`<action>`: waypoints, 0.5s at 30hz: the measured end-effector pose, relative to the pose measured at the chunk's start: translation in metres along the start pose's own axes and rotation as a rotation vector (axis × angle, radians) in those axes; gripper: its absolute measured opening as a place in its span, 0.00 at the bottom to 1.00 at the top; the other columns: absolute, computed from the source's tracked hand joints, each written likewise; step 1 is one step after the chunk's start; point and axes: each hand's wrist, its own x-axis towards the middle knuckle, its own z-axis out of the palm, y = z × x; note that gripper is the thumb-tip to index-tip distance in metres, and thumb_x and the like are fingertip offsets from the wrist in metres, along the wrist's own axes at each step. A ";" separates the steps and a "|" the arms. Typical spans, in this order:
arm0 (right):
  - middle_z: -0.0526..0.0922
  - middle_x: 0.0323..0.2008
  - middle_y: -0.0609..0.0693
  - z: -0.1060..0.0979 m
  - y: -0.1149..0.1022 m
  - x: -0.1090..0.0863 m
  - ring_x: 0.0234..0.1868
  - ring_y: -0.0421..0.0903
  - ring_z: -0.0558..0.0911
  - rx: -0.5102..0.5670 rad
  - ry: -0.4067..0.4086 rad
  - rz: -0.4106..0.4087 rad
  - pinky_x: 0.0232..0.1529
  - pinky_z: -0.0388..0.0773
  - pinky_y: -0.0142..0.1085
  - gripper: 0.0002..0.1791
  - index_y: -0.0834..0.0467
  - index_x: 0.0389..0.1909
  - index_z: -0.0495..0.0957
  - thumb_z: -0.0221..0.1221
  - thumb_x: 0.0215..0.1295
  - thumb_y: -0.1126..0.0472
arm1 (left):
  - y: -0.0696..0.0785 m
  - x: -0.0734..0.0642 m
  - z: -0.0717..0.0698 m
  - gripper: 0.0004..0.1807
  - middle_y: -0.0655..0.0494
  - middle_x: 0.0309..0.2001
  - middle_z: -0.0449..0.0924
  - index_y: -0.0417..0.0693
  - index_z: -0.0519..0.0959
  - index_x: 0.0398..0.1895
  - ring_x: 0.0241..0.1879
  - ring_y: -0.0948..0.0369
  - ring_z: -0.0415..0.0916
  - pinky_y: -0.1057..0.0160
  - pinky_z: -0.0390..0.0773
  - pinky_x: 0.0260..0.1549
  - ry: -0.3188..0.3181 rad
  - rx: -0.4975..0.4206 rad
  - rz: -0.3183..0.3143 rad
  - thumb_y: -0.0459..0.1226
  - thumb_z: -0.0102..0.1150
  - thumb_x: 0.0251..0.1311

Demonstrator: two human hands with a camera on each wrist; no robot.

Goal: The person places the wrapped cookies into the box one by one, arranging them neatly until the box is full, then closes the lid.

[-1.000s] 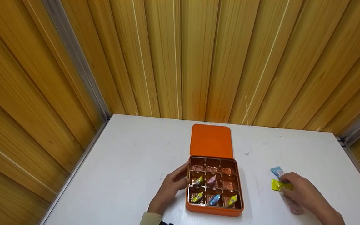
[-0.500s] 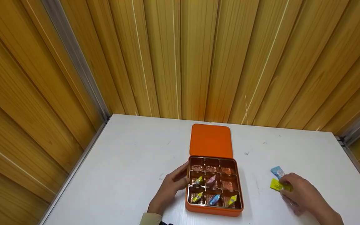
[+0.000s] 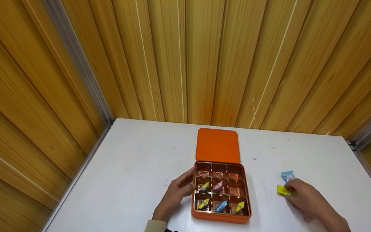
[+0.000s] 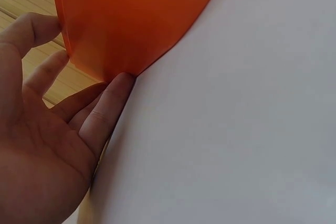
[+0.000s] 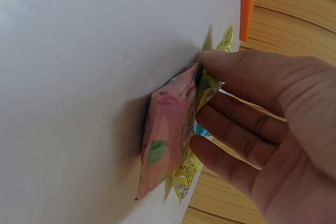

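Observation:
My left hand [image 3: 175, 191] rests against the left side of an orange tin [image 3: 221, 217], thumb and fingertips touching its wall. Inside the tin, a brown divided tray holds wrapped candies: yellow ones in the middle-left, front-left and front-right cells, a pink candy [image 3: 218, 186] in the centre and a blue candy [image 3: 221, 205] at front middle. On the right, my right hand [image 3: 309, 198] pinches a yellow-wrapped candy [image 3: 282, 190] between thumb and fingers, low over the table. A pink candy [image 5: 168, 124] lies beside the fingers, and another yellow wrapper [image 5: 186, 177] shows behind it.
A loose blue candy [image 3: 287, 175] lies just beyond my right fingertips. The tin's orange lid [image 3: 217, 145] lies folded back flat behind it. Everything stands on a white table [image 3: 134, 180], with wood-patterned panels [image 3: 201, 64] rising at its back edge and sides.
My right hand has shifted slightly left, and the yellow candy in its fingers has moved left too. The loose blue candy has turned a little. My left hand and the tin stay put.

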 end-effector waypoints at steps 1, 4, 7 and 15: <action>0.83 0.51 0.58 0.000 0.000 0.000 0.54 0.61 0.82 0.002 0.002 0.002 0.58 0.79 0.61 0.16 0.64 0.50 0.83 0.73 0.62 0.68 | 0.000 0.000 0.000 0.33 0.49 0.75 0.72 0.60 0.67 0.82 0.69 0.50 0.74 0.52 0.81 0.55 0.000 0.001 0.001 0.38 0.59 0.76; 0.83 0.53 0.59 0.000 -0.001 0.000 0.57 0.65 0.82 0.005 0.004 0.004 0.58 0.78 0.62 0.15 0.65 0.51 0.83 0.70 0.63 0.70 | 0.001 0.000 0.000 0.33 0.49 0.75 0.72 0.60 0.67 0.82 0.70 0.50 0.73 0.52 0.81 0.56 0.004 0.007 0.000 0.38 0.59 0.75; 0.83 0.53 0.61 0.000 0.000 0.000 0.57 0.67 0.82 0.008 0.009 -0.011 0.57 0.78 0.62 0.16 0.66 0.51 0.83 0.69 0.63 0.71 | 0.002 0.000 0.001 0.33 0.49 0.75 0.72 0.58 0.67 0.82 0.71 0.50 0.72 0.52 0.81 0.57 0.005 0.009 0.005 0.38 0.59 0.75; 0.84 0.50 0.59 0.000 0.000 -0.001 0.52 0.62 0.84 0.035 0.055 -0.056 0.52 0.81 0.58 0.13 0.65 0.49 0.82 0.67 0.63 0.73 | 0.001 -0.001 0.000 0.33 0.49 0.76 0.70 0.58 0.66 0.82 0.73 0.50 0.70 0.53 0.81 0.57 -0.008 -0.013 0.010 0.37 0.58 0.76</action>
